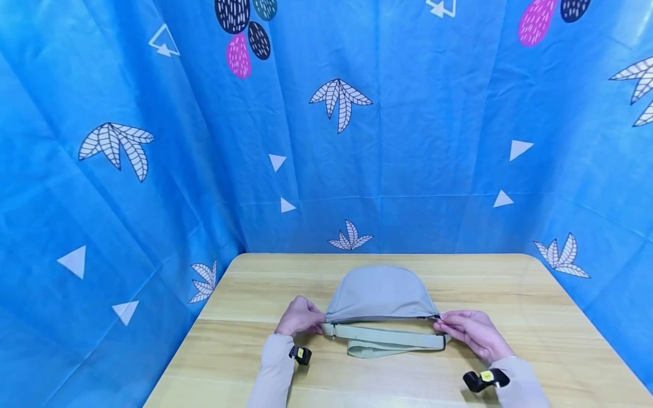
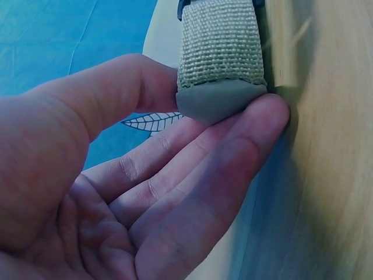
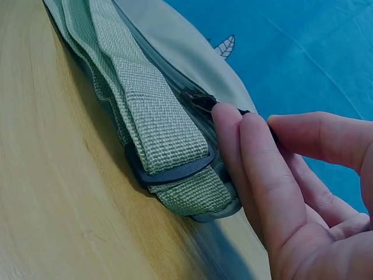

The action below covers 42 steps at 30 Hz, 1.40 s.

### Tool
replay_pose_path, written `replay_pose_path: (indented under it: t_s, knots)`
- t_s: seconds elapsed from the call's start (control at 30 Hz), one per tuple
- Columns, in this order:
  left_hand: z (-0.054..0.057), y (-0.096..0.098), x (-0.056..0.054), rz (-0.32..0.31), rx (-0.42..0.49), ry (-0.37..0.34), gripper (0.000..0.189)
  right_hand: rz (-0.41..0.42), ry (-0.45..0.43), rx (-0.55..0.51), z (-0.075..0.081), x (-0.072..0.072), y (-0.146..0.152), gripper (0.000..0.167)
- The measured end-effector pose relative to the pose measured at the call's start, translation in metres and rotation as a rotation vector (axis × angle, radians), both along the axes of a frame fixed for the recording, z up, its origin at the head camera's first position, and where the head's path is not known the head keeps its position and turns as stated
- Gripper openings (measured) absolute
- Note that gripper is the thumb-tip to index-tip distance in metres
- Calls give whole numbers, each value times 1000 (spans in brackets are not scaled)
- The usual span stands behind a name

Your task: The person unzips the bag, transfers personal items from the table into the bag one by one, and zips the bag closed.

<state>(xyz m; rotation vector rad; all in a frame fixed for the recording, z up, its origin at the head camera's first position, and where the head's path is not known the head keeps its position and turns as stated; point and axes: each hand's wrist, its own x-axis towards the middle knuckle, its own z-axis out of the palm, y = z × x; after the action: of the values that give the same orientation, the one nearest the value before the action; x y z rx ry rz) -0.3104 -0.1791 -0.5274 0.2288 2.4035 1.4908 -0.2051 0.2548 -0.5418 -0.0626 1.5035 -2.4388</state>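
A pale grey-green waist bag [image 1: 382,292] lies on the table, its rounded side away from me and its zipper edge toward me. My left hand [image 1: 300,316] is at the bag's left corner. In the left wrist view its thumb and fingers pinch the fabric tab [image 2: 218,100] at the end of the woven strap [image 2: 221,46]. At the right corner, my right hand [image 1: 471,333] pinches the dark zipper pull between thumb and fingers. The zipper slider [image 3: 199,100] shows just beside those fingertips. Whether the zipper is closed along its length, I cannot tell.
The folded webbing strap [image 1: 393,340] lies along the bag's near edge, with a black adjuster buckle [image 3: 169,172] at its right end. Underneath is a light wooden table [image 1: 245,272]. Blue patterned cloth [image 1: 428,141] hangs behind the table and at both sides.
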Motion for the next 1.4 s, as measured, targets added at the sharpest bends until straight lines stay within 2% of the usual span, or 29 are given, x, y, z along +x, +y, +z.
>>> replay_pose_path:
  t_s: [0.3, 0.87, 1.07, 1.27, 1.4]
  knots:
    - [0, -3, -1, 7, -8, -9, 12, -42, -60, 6, 2, 2, 2, 23]
    - [2, -3, 1, -7, -1, -5, 12, 7, -28, 5, 2, 3, 10, 25]
    - [1, -5, 1, -1, 2, -11, 12, -12, -56, -34, 5, 3, 11, 25]
    - [2, -4, 1, 1, -4, -10, 12, -32, -77, -4, 5, 3, 13, 22]
    - [3, -4, 1, -1, -4, -13, 12, -21, -69, -42, 5, 5, 18, 25]
